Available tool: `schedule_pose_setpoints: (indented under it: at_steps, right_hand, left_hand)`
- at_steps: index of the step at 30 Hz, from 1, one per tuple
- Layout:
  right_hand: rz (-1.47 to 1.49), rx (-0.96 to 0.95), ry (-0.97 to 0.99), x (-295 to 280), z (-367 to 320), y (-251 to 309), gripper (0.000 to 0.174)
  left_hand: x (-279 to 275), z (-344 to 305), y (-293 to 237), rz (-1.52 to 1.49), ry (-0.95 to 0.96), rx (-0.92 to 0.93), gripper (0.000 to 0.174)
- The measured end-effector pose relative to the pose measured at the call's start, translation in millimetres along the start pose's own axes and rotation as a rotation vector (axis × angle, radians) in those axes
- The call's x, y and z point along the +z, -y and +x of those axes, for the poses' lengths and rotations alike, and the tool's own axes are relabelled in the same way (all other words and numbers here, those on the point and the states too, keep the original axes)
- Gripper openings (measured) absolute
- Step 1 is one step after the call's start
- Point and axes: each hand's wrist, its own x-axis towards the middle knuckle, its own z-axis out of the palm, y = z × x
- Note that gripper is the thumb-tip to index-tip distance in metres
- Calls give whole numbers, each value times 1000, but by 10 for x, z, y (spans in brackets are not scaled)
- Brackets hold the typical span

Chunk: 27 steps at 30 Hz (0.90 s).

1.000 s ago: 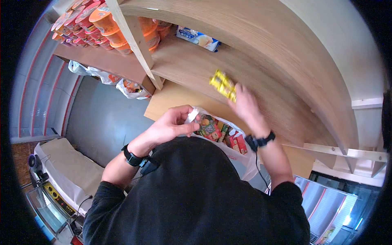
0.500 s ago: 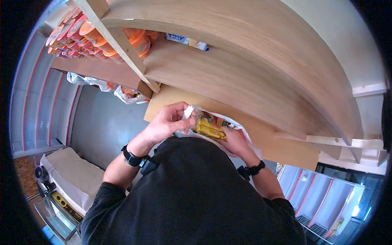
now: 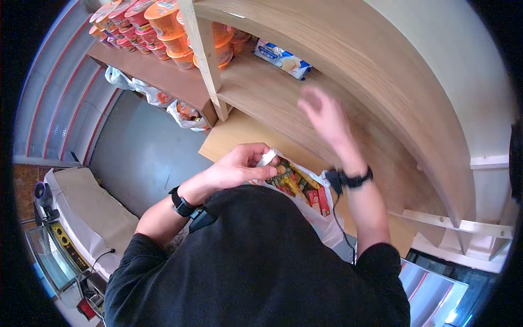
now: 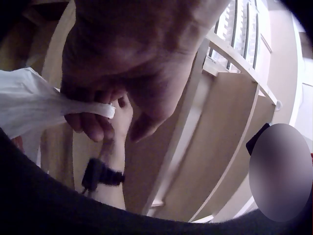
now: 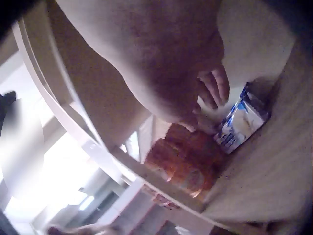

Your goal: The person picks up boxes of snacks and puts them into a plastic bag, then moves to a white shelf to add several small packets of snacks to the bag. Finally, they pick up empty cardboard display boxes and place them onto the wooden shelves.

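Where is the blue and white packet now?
In the head view, the packet lies on the wooden shelf at upper middle, just right of the orange tubs.

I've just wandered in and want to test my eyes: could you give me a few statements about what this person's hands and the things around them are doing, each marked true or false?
1. The left hand grips the white plastic bag. True.
2. The right hand holds a bottle. False: it holds nothing.
3. The blue-and-white package is inside the bag. False: it lies on the wooden shelf.
4. A red package is in the bag. True.
5. The orange tubs stand on the floor. False: they are stacked on shelving.
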Motion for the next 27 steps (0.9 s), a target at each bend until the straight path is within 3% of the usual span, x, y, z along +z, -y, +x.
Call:
schedule_pose_setpoints:
  at_steps: [2,4,8,12,15,18,20,27]
  right_hand:
    - [-336,-125,-264,180,639,-169,51]
    - [-384,-88,-177,378,1210,-440,56]
    - [-401,-96,-44,529,1552,-733,63]
    - [-458,162,59,511,1576,-676,65]
    - [-398,187,42,412,1408,-595,65]
    - [-338,75,-43,354,1083,-506,69]
    - [-235,153,-71,397,880,-509,72]
    - [70,266,114,111,-483,-737,74]
  left_hand:
    - [-10,0,-7,11,10,-6,29]
    - [-45,11,71,2,21,-45,33]
    - [-37,-24,81,48,25,-2,33]
    - [-72,-45,153,71,7,10,33]
    - [-74,-30,157,87,12,6,33]
    - [-64,13,110,76,23,-14,33]
    - [-38,17,80,31,14,-16,31]
    - [-2,29,31,-38,4,21,32]
